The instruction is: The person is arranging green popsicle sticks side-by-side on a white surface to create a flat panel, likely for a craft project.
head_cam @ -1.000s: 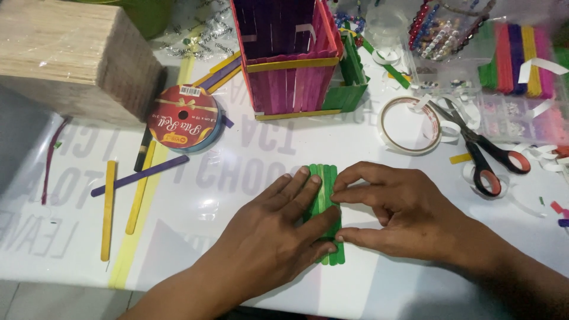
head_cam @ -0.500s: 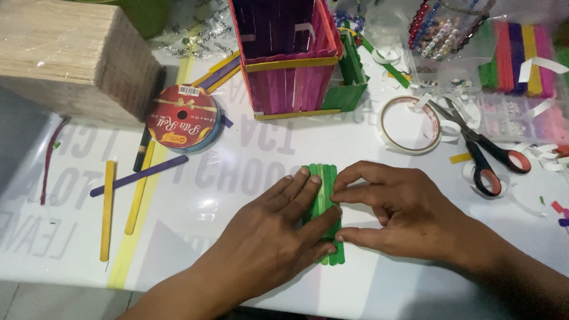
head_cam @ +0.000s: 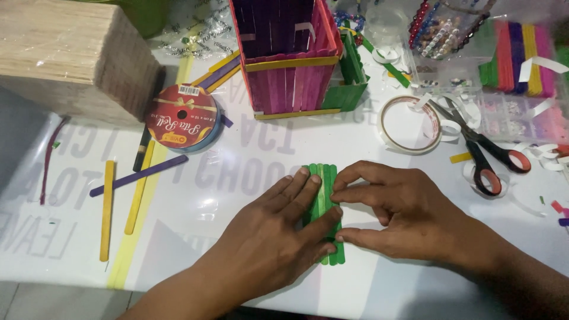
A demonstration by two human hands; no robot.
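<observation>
Head view: nearest to me, both hands are pressing down on a small row of green craft sticks (head_cam: 325, 195) lying side by side on the white table (head_cam: 237, 195). The left hand (head_cam: 269, 237) is lying flat, fingers spread over the sticks' left half; the right hand (head_cam: 403, 210) is pinching the row's right edge between thumb and fingertips, so both are clamped on the same bundle. Against the frames from a second ago, almost nothing is shifting: the hands are sitting in the same place and the sticks are staying squared up, so I judge this a holding press, the row being kept aligned rather than moved.

Further left, loose yellow sticks (head_cam: 106, 207) and a purple stick (head_cam: 139, 175) are lying apart from the hands, unmoved. Beyond them, a red ribbon spool (head_cam: 179, 115) is resting by a wooden block (head_cam: 71, 53). To the right, a tape roll (head_cam: 409, 123) and red-handled scissors (head_cam: 486, 151) are lying near each other. Farthest back, a pink and purple stick box (head_cam: 287, 59) is standing upright, also unchanged.
</observation>
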